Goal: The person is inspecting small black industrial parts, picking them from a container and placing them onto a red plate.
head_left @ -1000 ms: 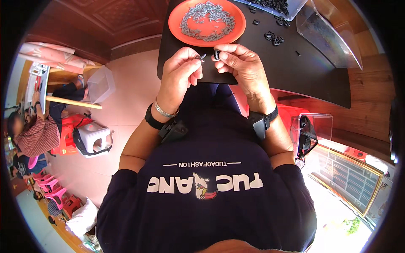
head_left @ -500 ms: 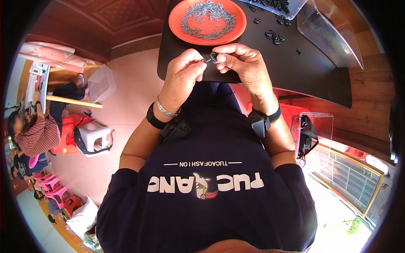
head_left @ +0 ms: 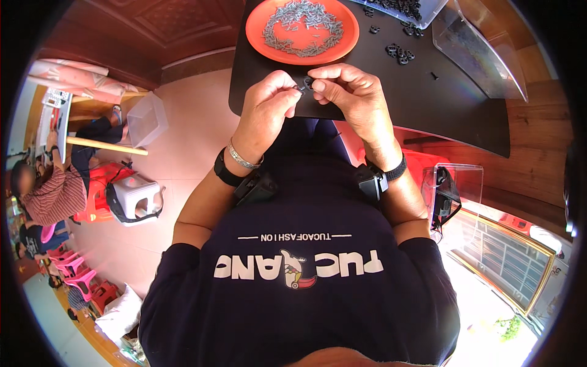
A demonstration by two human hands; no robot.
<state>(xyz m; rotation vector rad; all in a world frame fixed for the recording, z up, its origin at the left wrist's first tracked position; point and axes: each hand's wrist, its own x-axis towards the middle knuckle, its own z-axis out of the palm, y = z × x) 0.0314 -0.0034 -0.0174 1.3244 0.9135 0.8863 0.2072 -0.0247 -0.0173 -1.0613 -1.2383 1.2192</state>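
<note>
Above the near edge of the black table [head_left: 452, 104], my two hands meet fingertip to fingertip. My right hand [head_left: 356, 96] pinches a small black plastic part [head_left: 307, 81] with a rounded end between thumb and forefinger. My left hand [head_left: 268, 105] is closed in a pinch on a small screw [head_left: 301, 90], its tip against the black part; fingers cover most of it. Just beyond them lies an orange plate [head_left: 260, 47] with many loose silver screws [head_left: 306, 13] spread in a ring.
Clusters of black parts [head_left: 398, 54] and a single dark piece [head_left: 435, 76] lie on the table at right. A clear bin [head_left: 428, 21] of black parts stands behind, a clear lid [head_left: 465, 55] beside it. Another person [head_left: 55, 196] sits at far left, near stools [head_left: 134, 196].
My right fingers have shifted slightly around the black part, which has turned a little. Otherwise both hands keep nearly the same place.
</note>
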